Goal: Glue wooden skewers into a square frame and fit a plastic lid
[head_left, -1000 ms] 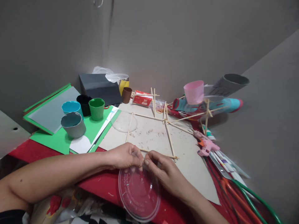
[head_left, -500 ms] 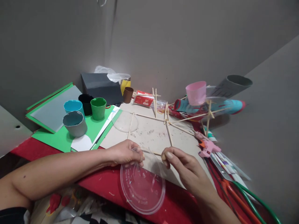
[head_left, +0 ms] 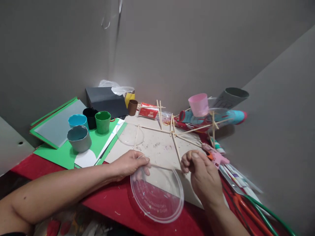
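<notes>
My left hand [head_left: 134, 165] pinches the upper left rim of a clear round plastic lid [head_left: 157, 200] with printed lettering, tilted over the table's front edge. To the right of the lid, my right hand [head_left: 203, 173] is closed, thumb against curled fingers; whatever it may hold is hidden. Beyond both hands, a frame of thin wooden sticks [head_left: 176, 147] lies on a pale board [head_left: 157, 141]. A second clear round lid [head_left: 125, 139] rests on the board at the left, with a stick crossing it.
Several cups stand on green sheets at the left, a grey one [head_left: 79, 141] nearest. At the back are a brown cup [head_left: 133, 107] and a red box [head_left: 148, 112]. Rightward are a pink cup [head_left: 199, 105], a pink glue gun [head_left: 218, 157] and scissors [head_left: 242, 206]. Grey walls rise behind.
My right hand has moved right, away from the lid, with its fingers curled tighter. The lid has shifted slightly right, still in my left hand. The camera view has tilted up a little.
</notes>
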`<state>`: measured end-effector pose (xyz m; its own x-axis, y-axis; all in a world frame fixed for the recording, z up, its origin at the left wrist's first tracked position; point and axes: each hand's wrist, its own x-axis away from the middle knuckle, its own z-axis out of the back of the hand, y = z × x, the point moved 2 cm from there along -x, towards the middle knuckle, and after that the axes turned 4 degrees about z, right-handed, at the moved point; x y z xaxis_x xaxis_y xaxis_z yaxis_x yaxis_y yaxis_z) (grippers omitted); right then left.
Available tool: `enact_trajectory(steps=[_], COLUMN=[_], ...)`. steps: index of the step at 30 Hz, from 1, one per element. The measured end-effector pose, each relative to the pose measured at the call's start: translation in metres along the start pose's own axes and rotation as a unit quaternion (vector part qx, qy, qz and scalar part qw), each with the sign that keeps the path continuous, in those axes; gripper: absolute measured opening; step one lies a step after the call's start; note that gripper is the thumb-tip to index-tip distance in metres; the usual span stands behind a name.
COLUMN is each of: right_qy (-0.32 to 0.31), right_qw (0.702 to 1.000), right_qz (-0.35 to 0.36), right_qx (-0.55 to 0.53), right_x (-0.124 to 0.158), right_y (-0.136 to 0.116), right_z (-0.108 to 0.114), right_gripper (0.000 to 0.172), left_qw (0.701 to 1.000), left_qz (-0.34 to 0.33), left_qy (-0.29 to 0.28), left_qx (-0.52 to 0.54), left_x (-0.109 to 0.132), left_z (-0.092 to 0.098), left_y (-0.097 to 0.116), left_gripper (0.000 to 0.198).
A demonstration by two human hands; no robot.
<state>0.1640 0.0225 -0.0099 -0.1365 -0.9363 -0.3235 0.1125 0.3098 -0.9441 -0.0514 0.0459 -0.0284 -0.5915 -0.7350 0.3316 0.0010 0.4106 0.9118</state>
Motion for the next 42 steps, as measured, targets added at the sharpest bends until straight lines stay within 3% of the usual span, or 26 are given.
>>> enact_trajectory(steps=[3,6,11,15,19,22,26,28,31,35,37,39,42], right_qy=[0.048,0.049,-0.027,-0.081,-0.142,-0.091,0.095,0.186,0.268,0.317,0.320,0.318,0.323], right_qw=[0.999,0.998,0.994,0.987,0.978,0.986,0.983,0.963,0.931,0.903,0.899,0.898,0.895], right_qz=[-0.003,-0.031,-0.106,-0.133,-0.153,-0.132,-0.057,-0.017,0.021,0.038,0.036,0.032,0.032], right_qx=[0.021,0.032,0.026,0.040,-0.010,-0.054,-0.145,-0.193,-0.248,-0.289,-0.298,-0.303,-0.305], right_x=[-0.006,-0.006,0.000,0.003,0.003,-0.003,-0.017,-0.023,-0.028,-0.031,-0.031,-0.031,-0.031], right_y=[0.008,0.013,0.014,0.013,0.011,0.006,-0.005,-0.012,-0.021,-0.028,-0.030,-0.032,-0.036], right_z=[0.002,-0.001,-0.012,-0.019,-0.024,-0.018,0.007,0.021,0.036,0.045,0.047,0.048,0.051], right_gripper=[0.033,0.035,0.041,0.046,0.045,0.043,0.040,0.039,0.036,0.033,0.033,0.032,0.031], left_qw=[0.999,0.994,0.988,0.985,0.981,0.975,0.951,0.906,0.799,0.657,0.601,0.562,0.550], left_qz=[-0.038,-0.068,-0.110,-0.122,-0.145,-0.156,-0.167,-0.180,-0.199,-0.137,-0.096,-0.070,-0.062], left_qy=[0.037,0.081,0.110,0.119,0.123,0.145,0.185,0.189,0.186,0.134,0.119,0.100,0.078], left_qx=[0.005,0.001,0.002,-0.001,-0.030,-0.059,-0.185,-0.333,-0.536,-0.729,-0.785,-0.818,-0.829], left_x=[-0.003,-0.005,-0.008,-0.010,-0.010,-0.007,0.000,0.005,0.014,0.019,0.015,0.006,-0.013], left_z=[0.003,0.006,0.010,0.012,0.014,0.016,0.015,0.010,-0.003,-0.023,-0.030,-0.036,-0.039], left_y=[0.002,0.006,0.007,0.004,0.005,0.011,0.019,0.021,0.020,0.025,0.032,0.038,0.043], left_gripper=[0.038,0.036,0.037,0.038,0.040,0.044,0.040,0.031,0.022,0.024,0.027,0.029,0.027])
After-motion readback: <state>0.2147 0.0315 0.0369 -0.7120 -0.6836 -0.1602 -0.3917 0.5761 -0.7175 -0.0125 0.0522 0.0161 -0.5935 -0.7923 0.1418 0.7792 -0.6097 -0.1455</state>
